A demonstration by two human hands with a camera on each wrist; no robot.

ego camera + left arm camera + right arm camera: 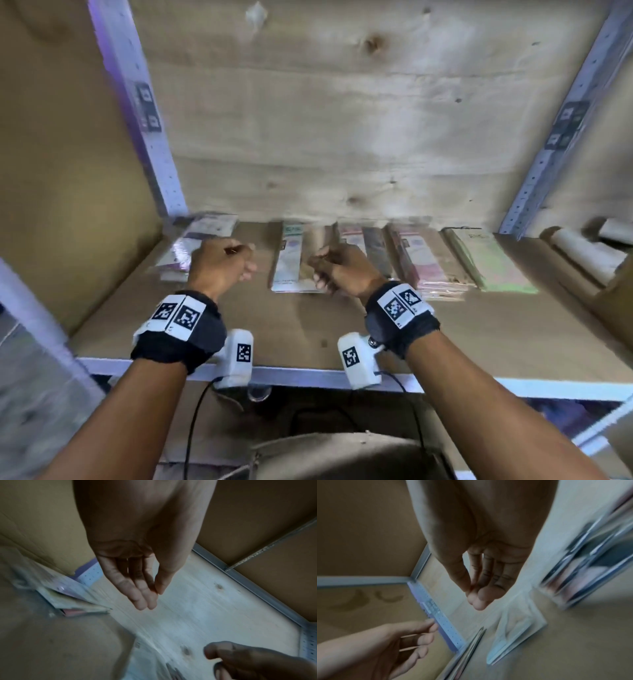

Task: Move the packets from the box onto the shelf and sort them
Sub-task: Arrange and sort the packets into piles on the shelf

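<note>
Several stacks of flat packets lie in a row at the back of the cardboard-lined shelf (308, 329): a purple stack (202, 240) at the left, a white-green packet (291, 260), two pink stacks (428, 263) and a green stack (489, 263). My left hand (226, 263) hovers above the shelf in front of the purple stack (68, 597). Its fingers (142, 596) are relaxed and hold nothing. Over the white-green packet (513, 626) hangs my right hand (339, 270), fingers (481, 599) loose and empty. The box is not clearly in view.
Plywood forms the back wall (342, 120), with perforated metal uprights (154, 144) at both sides. Paper rolls (582, 253) lie at the far right. The shelf's metal front edge (308, 373) runs under my wrists. A blurred brown shape (342, 452) sits below.
</note>
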